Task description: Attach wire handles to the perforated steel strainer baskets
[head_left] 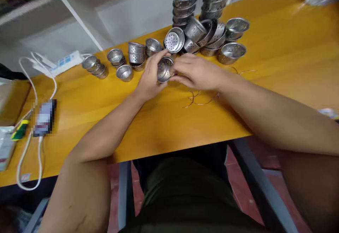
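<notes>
Between my hands is a small perforated metal cup (164,71), tilted so that its open side faces me. My left hand (151,75) is wrapped round its left side. The fingers of my right hand (194,70) pinch at its right rim; whether they hold anything besides the rim is hidden. Thin curved copper-coloured wires (202,102) lie on the table just below my right hand. Right behind the held cup, another perforated cup (173,41) leans with its holed base showing.
Tall stacks of metal cups (185,10) stand at the back, with tumbled cups (209,36) before them. Smaller cup groups (136,52) line the left. A power strip (65,63), white cable (19,165) and phone (45,117) lie on the yellow table (169,127).
</notes>
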A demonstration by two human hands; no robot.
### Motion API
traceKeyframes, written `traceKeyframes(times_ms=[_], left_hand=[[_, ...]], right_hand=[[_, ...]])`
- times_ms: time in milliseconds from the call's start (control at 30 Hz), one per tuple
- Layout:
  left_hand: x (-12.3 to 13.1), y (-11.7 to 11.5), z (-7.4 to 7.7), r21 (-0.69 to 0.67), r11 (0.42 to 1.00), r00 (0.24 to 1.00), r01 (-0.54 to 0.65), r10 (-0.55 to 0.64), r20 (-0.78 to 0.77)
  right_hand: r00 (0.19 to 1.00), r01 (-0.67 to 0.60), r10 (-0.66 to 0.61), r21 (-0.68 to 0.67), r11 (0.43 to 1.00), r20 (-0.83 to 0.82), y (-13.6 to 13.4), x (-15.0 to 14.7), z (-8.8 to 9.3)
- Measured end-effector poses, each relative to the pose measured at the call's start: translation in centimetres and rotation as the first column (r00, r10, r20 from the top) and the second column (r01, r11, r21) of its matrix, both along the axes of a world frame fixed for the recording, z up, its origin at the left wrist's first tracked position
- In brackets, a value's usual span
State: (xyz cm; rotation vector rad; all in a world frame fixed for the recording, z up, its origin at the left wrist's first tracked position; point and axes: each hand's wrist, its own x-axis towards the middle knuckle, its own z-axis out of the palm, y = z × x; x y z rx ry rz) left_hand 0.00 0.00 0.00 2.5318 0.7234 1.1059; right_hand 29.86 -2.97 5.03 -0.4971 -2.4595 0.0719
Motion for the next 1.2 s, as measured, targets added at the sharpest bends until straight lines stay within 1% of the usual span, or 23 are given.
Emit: traceKeyframes(times_ms=[133,233,267,333,400,467,533,667,733,800,833,900,967,1067,1133,1200], left_hand=[[0.5,-0.5,0.0,0.071,0.996,0.999,-0.050,0.048,0.020],[0.5,-1.1,0.6,0.058,0.996,0.997,-0.071,0.071,-0.012],[0.5,-1.3,0.8,0.057,0.996,0.998,-0.065,0.066,-0.022],[0.6,-1.5,1.1,0.104,0.994,0.999,-0.034,0.036,-0.021],[0.7,-1.6,1.1,0.178,0.984,1.000,-0.014,0.013,0.004],[0.8,-1.6,0.9,0.219,0.976,0.999,-0.014,0.006,0.038],[0.9,-1.5,0.7,0.204,0.978,0.999,-0.034,0.026,0.042],[0.7,-1.6,0.8,0.121,0.986,0.991,-0.115,0.122,-0.055],[0.6,-1.7,1.0,0.136,0.986,0.993,-0.099,0.107,-0.054],[0.7,-1.7,1.0,0.169,0.985,0.999,-0.045,0.048,-0.017],[0.8,-1.6,0.9,0.182,0.983,1.000,-0.020,0.020,0.000],[1.0,-1.5,0.4,0.163,0.987,1.000,-0.012,0.008,0.025],[1.2,-1.2,-0.5,0.119,0.992,0.998,-0.040,0.033,0.058],[1.2,-0.6,-2.2,0.057,0.993,0.990,-0.106,0.099,0.102],[1.0,-0.1,-3.1,0.036,0.991,0.986,-0.127,0.122,0.114],[0.8,0.4,-3.8,0.028,0.993,0.985,-0.113,0.108,0.131]], right_hand=[[1.000,-0.002,0.002,-0.005,1.000,0.024,0.2,0.1,0.0],[0.999,0.048,-0.048,-0.023,0.999,0.006,0.3,0.1,-0.5],[0.998,0.058,-0.058,-0.030,0.998,-0.002,0.3,0.1,-0.6],[0.998,0.060,-0.061,-0.040,0.997,-0.009,0.4,0.1,-1.0],[0.998,0.053,-0.054,-0.045,0.998,-0.011,0.5,0.0,-1.2],[0.999,0.044,-0.045,-0.045,0.998,-0.015,0.6,0.0,-1.2],[0.999,0.038,-0.039,-0.044,0.998,-0.025,0.7,0.0,-1.3],[0.999,0.022,-0.023,-0.045,0.999,-0.034,0.8,0.0,-1.3],[0.999,0.010,-0.012,-0.049,0.999,-0.035,0.8,-0.1,-1.3],[0.999,-0.001,-0.001,-0.059,0.998,-0.038,0.8,0.0,-1.2],[0.999,-0.007,0.004,-0.069,0.998,-0.040,0.7,0.0,-1.1],[0.999,-0.018,0.014,-0.098,0.995,-0.042,0.5,0.1,-0.8],[0.999,-0.012,0.005,-0.140,0.990,-0.054,0.2,0.3,-0.4],[0.992,0.040,-0.063,-0.195,0.980,-0.110,0.0,0.5,-0.1],[0.984,0.068,-0.098,-0.198,0.978,-0.148,0.1,0.6,0.0],[0.981,0.071,-0.101,-0.178,0.981,-0.163,0.2,0.6,-0.1]])
